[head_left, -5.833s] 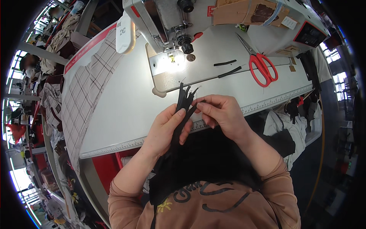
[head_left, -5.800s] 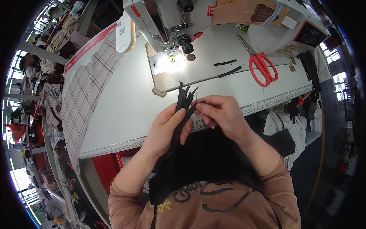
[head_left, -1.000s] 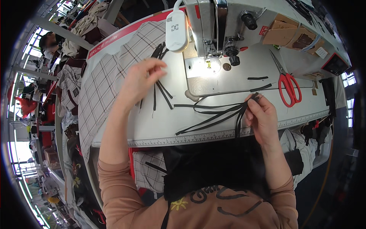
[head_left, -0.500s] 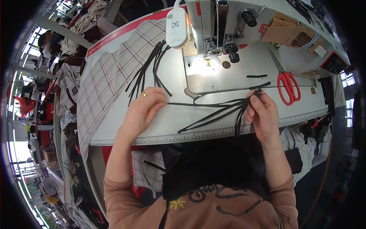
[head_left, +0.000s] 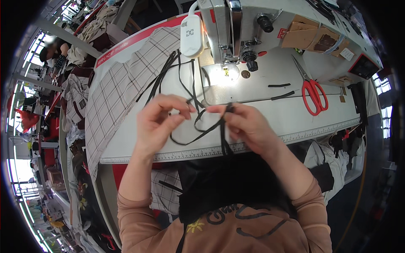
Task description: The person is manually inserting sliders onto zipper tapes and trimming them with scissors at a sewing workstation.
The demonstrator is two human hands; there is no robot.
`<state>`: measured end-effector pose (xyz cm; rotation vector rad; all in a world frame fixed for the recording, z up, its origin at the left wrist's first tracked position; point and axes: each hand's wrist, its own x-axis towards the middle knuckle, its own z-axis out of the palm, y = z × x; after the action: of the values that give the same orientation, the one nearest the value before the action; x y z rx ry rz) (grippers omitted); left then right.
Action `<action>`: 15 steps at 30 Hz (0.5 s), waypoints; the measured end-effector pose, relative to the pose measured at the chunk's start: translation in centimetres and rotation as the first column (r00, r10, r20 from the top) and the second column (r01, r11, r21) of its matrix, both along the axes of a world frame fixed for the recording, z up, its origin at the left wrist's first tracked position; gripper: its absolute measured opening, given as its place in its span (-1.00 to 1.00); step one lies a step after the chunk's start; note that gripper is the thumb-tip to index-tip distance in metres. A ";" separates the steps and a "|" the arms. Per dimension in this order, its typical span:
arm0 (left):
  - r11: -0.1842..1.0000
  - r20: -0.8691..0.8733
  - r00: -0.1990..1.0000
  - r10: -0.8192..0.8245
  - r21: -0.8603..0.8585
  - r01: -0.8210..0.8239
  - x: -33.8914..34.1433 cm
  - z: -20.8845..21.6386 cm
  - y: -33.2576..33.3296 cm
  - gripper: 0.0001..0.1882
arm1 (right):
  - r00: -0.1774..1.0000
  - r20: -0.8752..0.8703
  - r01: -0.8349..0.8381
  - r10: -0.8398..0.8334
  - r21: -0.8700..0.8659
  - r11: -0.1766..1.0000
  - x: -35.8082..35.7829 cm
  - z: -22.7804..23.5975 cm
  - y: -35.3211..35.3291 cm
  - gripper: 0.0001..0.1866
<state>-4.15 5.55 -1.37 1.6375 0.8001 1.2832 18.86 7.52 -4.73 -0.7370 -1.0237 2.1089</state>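
On the table (head_left: pixel 126 139), black strips (head_left: pixel 162 76) already lay beyond the left hand (head_left: pixel 160 122), grip unclear, while the right hand (head_left: pixel 247 124) pinched remaining strips (head_left: pixel 223 137).

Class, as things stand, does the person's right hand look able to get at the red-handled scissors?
Probably yes: the red-handled scissors lie uncovered to the right of the right hand, with nothing tall between them. Its grip is on black strips, though, so it would likely need freeing first.
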 end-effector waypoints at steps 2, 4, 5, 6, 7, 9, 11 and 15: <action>0.997 -0.036 0.998 -0.049 -0.067 0.047 0.5 -0.9 -0.9 -0.86 | 0.997 -0.062 -0.057 0.055 -0.030 0.998 -1.7 -0.1 0.4 -0.63; 0.994 -0.103 0.993 -0.060 -0.102 0.049 0.4 -1.5 -1.9 -0.86 | 0.994 -0.107 -0.042 0.038 -0.042 0.998 -2.3 -0.6 1.0 -0.64; 0.989 -0.167 0.983 -0.072 -0.138 0.049 0.4 -1.8 -2.2 -0.85 | 0.988 -0.150 -0.029 0.020 -0.056 0.998 -2.4 -0.8 1.4 -0.65; 0.978 -0.143 0.986 -0.082 -0.200 0.053 0.4 -1.9 -2.6 -0.88 | 0.986 -0.168 -0.015 0.005 -0.059 0.998 -2.1 -0.9 1.6 -0.68; 0.979 -0.143 0.987 -0.080 -0.200 0.050 0.1 -1.8 -2.7 -0.88 | 0.986 -0.168 -0.017 0.007 -0.059 0.998 -2.0 -0.9 1.5 -0.68; 0.866 -0.007 0.992 -0.128 -0.489 0.108 -0.7 -1.8 -2.8 -0.92 | 0.990 -0.116 0.075 -0.077 -0.026 0.997 -1.6 -1.1 1.2 -0.71; 0.893 -0.084 0.995 -0.049 -0.451 0.006 -0.6 -2.0 -2.0 -0.90 | 0.991 -0.117 0.071 -0.073 -0.016 0.997 -1.2 -1.1 0.5 -0.76; 0.862 -0.322 0.947 -0.016 -0.483 -0.150 0.6 -1.2 0.5 -0.67 | 1.000 -0.010 -0.026 0.026 0.023 0.999 -0.5 -0.4 -1.5 -0.86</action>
<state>-3.55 6.01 -2.58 1.4000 1.2810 0.7630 18.36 6.02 -5.14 -0.7048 -1.0560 2.1175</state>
